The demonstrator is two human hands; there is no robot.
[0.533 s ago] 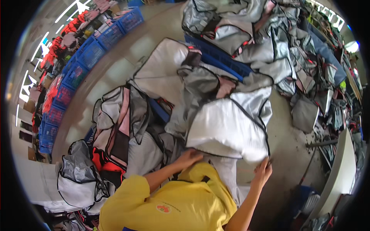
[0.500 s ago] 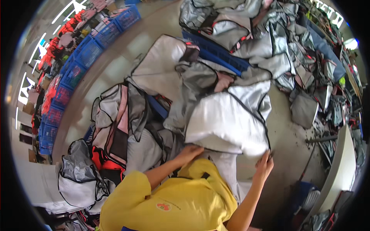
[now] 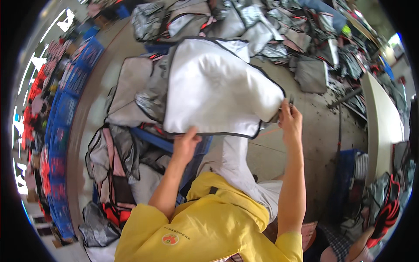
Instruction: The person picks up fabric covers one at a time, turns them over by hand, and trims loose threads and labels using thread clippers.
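Note:
A large silver-white lined bag piece (image 3: 218, 87) with black edge binding is spread out in front of me. My left hand (image 3: 186, 142) is closed on its near lower edge, the thumb lying over the silver face. At its right corner my right hand (image 3: 290, 118) is closed on the edge. A small dark pointed tool (image 3: 291, 101) sticks up from the right hand's fingers; its kind is too small to tell. Beneath and left of the piece lie more silver-grey bag pieces (image 3: 131, 89), some over a blue crate (image 3: 152, 140).
Blue crates (image 3: 63, 118) with orange and pink goods line the left. Silver-grey bag pieces (image 3: 235, 24) heap up at the far side. A pale upright panel (image 3: 379, 118) stands right, near a dark blue bin (image 3: 349, 170). Another person's forearm (image 3: 358, 249) shows at lower right.
Both hands have raised the silver bag piece up and away from my body, and its silver face now lies broader toward me. The view has shifted; another person's arm has appeared at lower right.

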